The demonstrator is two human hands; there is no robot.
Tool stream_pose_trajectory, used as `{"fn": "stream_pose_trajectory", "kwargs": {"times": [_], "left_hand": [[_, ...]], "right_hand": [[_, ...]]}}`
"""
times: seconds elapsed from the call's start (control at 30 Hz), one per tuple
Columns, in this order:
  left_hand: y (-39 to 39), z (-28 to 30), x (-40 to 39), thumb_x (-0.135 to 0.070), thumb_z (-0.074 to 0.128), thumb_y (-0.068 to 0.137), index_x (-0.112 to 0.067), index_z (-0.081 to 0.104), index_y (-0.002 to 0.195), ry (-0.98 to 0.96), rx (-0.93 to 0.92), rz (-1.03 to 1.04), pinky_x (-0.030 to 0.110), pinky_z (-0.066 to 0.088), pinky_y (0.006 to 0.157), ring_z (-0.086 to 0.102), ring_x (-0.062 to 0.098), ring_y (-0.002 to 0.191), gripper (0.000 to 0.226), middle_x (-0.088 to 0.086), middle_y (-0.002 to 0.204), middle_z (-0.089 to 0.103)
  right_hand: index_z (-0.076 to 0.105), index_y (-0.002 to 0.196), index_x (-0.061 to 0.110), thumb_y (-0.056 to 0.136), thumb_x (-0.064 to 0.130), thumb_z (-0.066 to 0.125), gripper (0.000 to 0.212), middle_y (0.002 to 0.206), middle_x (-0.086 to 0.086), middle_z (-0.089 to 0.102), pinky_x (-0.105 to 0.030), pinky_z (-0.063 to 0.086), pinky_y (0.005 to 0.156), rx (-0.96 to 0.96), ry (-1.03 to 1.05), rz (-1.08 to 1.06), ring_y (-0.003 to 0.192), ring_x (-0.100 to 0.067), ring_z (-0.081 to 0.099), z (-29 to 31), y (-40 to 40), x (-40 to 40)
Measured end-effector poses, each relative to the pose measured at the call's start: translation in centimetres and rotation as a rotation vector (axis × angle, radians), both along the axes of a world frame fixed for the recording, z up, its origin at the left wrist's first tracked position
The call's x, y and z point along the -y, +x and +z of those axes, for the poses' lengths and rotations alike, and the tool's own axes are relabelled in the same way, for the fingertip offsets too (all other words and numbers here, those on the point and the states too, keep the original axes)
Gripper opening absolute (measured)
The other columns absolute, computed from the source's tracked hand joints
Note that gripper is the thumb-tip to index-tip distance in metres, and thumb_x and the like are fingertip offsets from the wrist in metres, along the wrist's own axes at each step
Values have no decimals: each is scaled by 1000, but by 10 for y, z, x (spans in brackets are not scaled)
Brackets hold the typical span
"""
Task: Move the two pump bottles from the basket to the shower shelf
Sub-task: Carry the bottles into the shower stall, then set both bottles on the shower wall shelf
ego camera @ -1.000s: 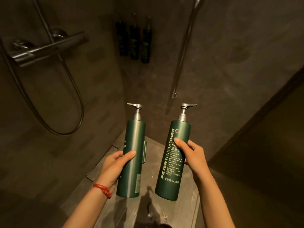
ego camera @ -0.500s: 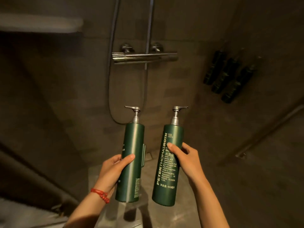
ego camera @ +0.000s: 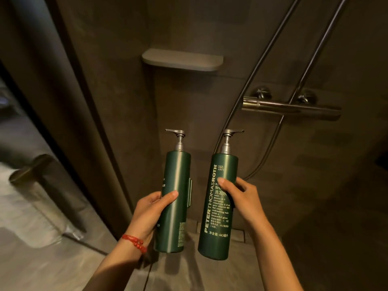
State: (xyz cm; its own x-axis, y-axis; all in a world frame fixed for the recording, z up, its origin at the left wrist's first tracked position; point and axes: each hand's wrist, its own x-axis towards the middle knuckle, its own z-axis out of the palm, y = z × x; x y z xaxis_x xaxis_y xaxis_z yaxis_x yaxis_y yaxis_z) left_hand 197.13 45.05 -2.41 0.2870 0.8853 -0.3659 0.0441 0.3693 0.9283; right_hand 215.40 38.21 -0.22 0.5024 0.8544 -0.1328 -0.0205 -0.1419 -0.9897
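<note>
Far to the left of the left hand point(ego camera: 150, 213), low down, a blurred metallic cylinder point(ego camera: 34, 175) stands on the pale floor point(ego camera: 31, 259) beyond a dark vertical frame edge point(ego camera: 84, 122).

The left hand is wrapped around the lower half of the left pump bottle point(ego camera: 175, 196), thumb lying across the front, fingers hidden behind. A red bracelet point(ego camera: 134, 242) circles that wrist. This dark green bottle is held upright with its silver pump spout pointing left, and its back label faces the camera; a small clip-like tab shows on its right side.

Just right of it, not touching, the right pump bottle point(ego camera: 218, 225) is held upright by the right hand point(ego camera: 244, 199), which closes on its middle from the right side, thumb pressed on the front label. The label reads PETER THOMAS ROTH in pale lettering running up the side, and the pump spout points right. Both bottles are in the air in front of the dark wall.

Above both hands, well apart from the bottle tops, the shower shelf point(ego camera: 182, 59) juts from the wall, a grey slab with rounded corners, nothing visible on it.

Up and to the right of the right hand, a chrome mixer bar point(ego camera: 291, 108) is fixed to the wall, with a riser pipe point(ego camera: 321, 45) climbing from it and a hose point(ego camera: 258, 66) looping down behind the right bottle.
</note>
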Motion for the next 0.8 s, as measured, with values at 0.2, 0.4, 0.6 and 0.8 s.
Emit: {"fn": "stream_pose_trajectory", "kwargs": {"times": [0.2,0.4,0.6,0.8], "left_hand": [[14,34,-41,-24,69,70,-10,66,80,104,75,13,16,49,44,64,6,50,17,-3,54,70],[27,71,-79,-23,68,71,-8,65,85,232,136,-20,14,49,45,64,3,51,21,-3,58,70],[35,110,-114,-26,68,69,-11,63,88,372,196,-50,13,51,47,65,1,55,25,4,79,67],[41,144,-144,-25,67,70,-15,62,87,501,269,-46,12,50,47,65,-1,56,21,3,81,67]], "right_hand": [[68,83,19,77,21,67,7,74,3,68,-9,47,54,74,127,23,60,1,64,43,15,-40],[67,85,20,77,21,67,8,73,5,68,-9,46,53,136,226,19,59,2,64,83,27,-75],[66,86,19,77,24,65,10,75,6,68,-8,46,53,200,321,22,62,1,65,121,30,-105],[64,86,22,77,25,65,9,76,6,67,-7,45,51,251,413,5,60,4,64,152,28,-127]]}}
